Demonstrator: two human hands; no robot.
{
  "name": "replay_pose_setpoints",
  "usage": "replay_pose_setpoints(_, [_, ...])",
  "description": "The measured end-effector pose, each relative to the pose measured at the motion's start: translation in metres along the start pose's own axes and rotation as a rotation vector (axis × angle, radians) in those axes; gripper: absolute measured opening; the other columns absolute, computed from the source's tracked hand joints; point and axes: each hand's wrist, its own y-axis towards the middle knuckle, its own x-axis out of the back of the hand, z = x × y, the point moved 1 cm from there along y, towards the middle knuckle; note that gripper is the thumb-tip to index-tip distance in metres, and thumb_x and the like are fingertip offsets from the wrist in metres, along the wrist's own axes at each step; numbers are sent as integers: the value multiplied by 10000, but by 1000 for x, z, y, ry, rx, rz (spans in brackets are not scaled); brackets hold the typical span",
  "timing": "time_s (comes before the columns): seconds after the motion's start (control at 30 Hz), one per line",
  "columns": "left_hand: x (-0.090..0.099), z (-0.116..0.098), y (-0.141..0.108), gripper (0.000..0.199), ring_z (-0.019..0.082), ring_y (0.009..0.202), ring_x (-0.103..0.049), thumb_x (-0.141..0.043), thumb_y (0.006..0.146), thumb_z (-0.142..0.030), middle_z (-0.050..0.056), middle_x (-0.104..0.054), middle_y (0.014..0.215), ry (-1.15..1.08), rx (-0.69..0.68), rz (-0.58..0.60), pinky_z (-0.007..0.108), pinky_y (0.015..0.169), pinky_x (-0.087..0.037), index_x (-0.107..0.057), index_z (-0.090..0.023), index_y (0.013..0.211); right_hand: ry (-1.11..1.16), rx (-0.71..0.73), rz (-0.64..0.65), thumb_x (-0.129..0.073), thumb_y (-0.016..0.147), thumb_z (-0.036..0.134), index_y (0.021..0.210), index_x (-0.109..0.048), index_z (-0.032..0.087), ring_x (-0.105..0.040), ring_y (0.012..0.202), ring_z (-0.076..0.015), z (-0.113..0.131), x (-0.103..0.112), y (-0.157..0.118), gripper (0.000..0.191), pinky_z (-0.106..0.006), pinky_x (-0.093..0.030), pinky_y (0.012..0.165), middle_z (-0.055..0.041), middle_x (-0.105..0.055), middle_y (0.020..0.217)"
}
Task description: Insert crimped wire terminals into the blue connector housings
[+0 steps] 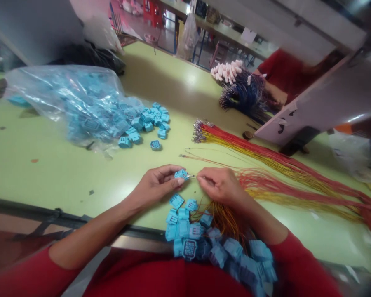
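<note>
The blue plastic connector housing (181, 174) is being held between the thumb and fingertips of the left hand (154, 185), above the green tabletop (34, 177), with its long axis seemingly lying crosswise and its open face being turned toward the right hand (220, 186). A thin wire (195, 176) is being pinched by the right thumb and forefinger, and its metal terminal (191, 176) is being pointed leftward, at or touching the housing. The housing is judged light and stiff, best gripped by its side walls. The wire is judged limp and the terminal fragile, so hold is advised close behind the tip. Loose housings (185, 231) are being kept below the hands, beside a red-and-yellow wire bundle (284, 173).
</note>
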Motion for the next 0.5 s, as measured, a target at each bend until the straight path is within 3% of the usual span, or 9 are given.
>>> replay_pose_setpoints(0.37, [2, 8, -1, 408, 137, 644, -612, -797, 799, -385, 80, -772, 911, 231, -84, -38, 258, 540, -491, -759, -175, 1147, 49, 45, 49, -505, 901, 235, 760, -654, 198, -471, 582, -104, 2, -7, 3, 209, -258, -330, 594, 21, -606, 646])
replay_pose_setpoints(0.5, [-1, 4, -3, 402, 128, 602, -569, -783, 814, -394, 63, -751, 859, 257, -89, -16, 237, 482, -443, -761, -181, 1154, 79, 54, 47, -517, 889, 226, 761, -665, 193, -463, 569, -98, 3, -8, 4, 198, -251, -322, 585, 26, -594, 632])
